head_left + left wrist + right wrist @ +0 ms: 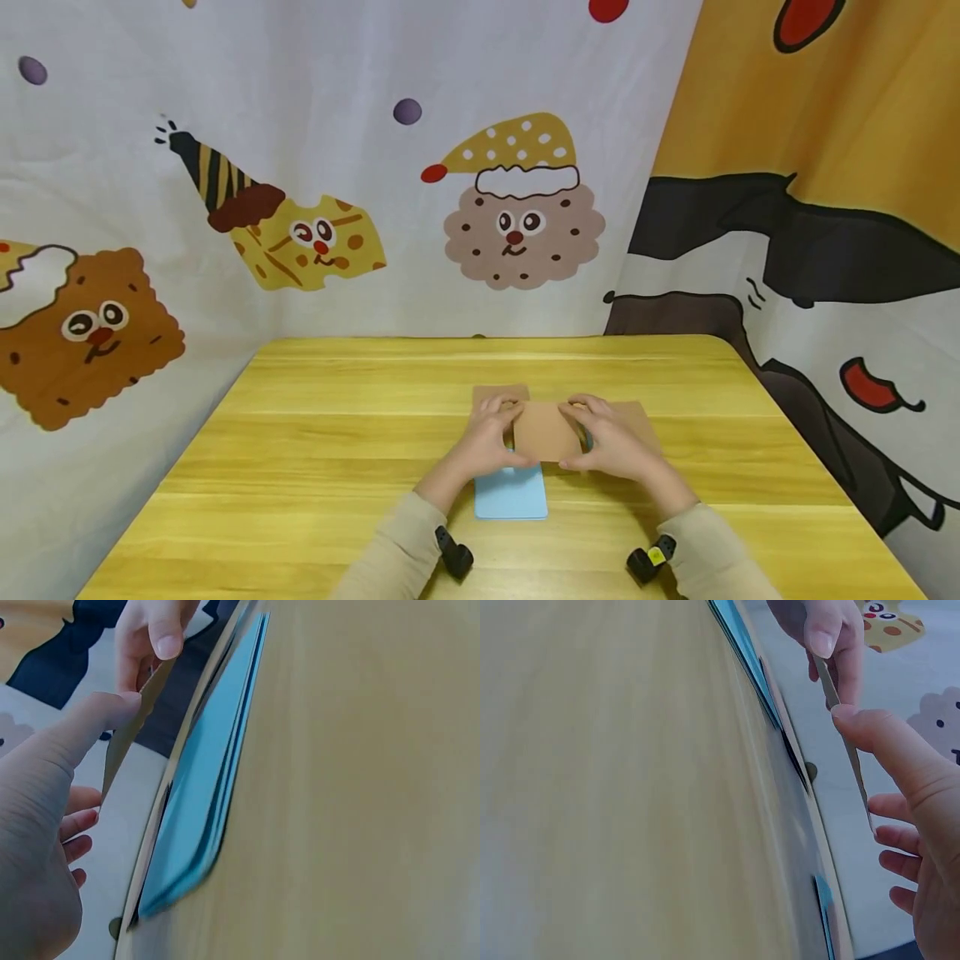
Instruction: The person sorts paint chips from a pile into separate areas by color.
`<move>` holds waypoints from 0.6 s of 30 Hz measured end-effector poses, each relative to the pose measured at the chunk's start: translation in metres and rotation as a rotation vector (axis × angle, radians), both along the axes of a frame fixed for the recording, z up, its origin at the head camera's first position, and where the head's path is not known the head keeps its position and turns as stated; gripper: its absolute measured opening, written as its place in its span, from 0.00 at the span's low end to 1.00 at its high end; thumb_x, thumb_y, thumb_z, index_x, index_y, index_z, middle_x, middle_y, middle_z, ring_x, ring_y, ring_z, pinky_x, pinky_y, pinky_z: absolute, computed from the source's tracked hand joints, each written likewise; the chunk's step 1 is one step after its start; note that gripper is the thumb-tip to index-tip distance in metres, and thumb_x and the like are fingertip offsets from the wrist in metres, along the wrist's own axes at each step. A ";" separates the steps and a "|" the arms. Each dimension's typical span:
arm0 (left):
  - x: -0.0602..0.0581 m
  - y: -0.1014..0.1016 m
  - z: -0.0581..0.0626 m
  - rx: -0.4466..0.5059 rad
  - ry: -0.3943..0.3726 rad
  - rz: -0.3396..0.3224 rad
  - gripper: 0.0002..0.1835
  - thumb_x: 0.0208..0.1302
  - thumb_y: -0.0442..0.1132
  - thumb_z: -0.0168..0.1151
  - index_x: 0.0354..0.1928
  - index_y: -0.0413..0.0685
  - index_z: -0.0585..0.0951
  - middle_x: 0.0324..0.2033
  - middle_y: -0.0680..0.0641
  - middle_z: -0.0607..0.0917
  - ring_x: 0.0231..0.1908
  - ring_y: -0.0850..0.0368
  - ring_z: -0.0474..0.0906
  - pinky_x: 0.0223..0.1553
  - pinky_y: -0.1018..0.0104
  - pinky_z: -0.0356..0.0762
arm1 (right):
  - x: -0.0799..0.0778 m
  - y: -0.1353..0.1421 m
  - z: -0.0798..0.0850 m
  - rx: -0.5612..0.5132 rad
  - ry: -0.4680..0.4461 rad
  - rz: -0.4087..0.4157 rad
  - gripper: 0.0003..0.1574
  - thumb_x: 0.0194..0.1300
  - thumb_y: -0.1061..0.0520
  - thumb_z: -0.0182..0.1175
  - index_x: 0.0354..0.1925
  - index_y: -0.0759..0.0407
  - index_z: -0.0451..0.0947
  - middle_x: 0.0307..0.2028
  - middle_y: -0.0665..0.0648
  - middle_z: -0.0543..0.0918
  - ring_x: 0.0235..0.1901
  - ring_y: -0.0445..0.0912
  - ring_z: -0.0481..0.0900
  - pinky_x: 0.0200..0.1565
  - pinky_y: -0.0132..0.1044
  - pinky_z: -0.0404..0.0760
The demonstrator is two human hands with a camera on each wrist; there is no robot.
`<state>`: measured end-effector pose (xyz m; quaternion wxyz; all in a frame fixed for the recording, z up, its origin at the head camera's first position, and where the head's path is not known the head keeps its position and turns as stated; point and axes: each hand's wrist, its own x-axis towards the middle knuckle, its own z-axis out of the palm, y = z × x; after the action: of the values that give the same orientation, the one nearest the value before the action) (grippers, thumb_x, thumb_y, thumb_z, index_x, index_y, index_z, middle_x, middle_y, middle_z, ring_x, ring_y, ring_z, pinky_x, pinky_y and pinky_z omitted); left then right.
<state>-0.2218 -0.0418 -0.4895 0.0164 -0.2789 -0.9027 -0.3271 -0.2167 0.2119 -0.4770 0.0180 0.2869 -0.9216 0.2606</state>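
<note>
A flat brown cardboard piece (548, 432) is held up off the table between both hands. My left hand (486, 442) pinches its left edge, thumb at the near side and fingers at the far side. On the opposite edge my right hand (617, 446) grips it the same way. In the left wrist view the cardboard (135, 720) appears edge-on, as a thin sheet. Light blue rounded-corner cards (512, 495), stacked in several layers, lie on the table just below and left of it.
Behind the left hand lies a brown piece (501, 390), and another brown piece (637, 421) lies behind the right hand. A bit of blue (823, 891) shows beside brown in the right wrist view. The wooden table (300, 467) ends at a printed curtain (337, 108).
</note>
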 end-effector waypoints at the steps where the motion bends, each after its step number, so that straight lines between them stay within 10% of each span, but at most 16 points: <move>1: -0.001 -0.003 -0.001 -0.005 0.012 -0.005 0.52 0.44 0.58 0.76 0.67 0.36 0.67 0.66 0.43 0.64 0.66 0.47 0.54 0.63 0.42 0.52 | -0.001 -0.003 0.000 -0.007 -0.009 0.000 0.57 0.47 0.36 0.73 0.68 0.60 0.65 0.65 0.63 0.63 0.63 0.58 0.61 0.55 0.58 0.68; 18: -0.032 -0.051 -0.009 -0.080 0.048 -0.016 0.52 0.46 0.61 0.73 0.68 0.37 0.66 0.65 0.43 0.65 0.66 0.45 0.55 0.63 0.42 0.50 | -0.034 -0.050 -0.006 0.052 0.017 -0.007 0.59 0.45 0.32 0.72 0.68 0.59 0.66 0.64 0.62 0.65 0.63 0.59 0.60 0.59 0.60 0.62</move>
<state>-0.2540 -0.0928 -0.4983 0.0242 -0.2945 -0.9122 -0.2839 -0.2502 0.1620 -0.4833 0.0191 0.2862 -0.9289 0.2342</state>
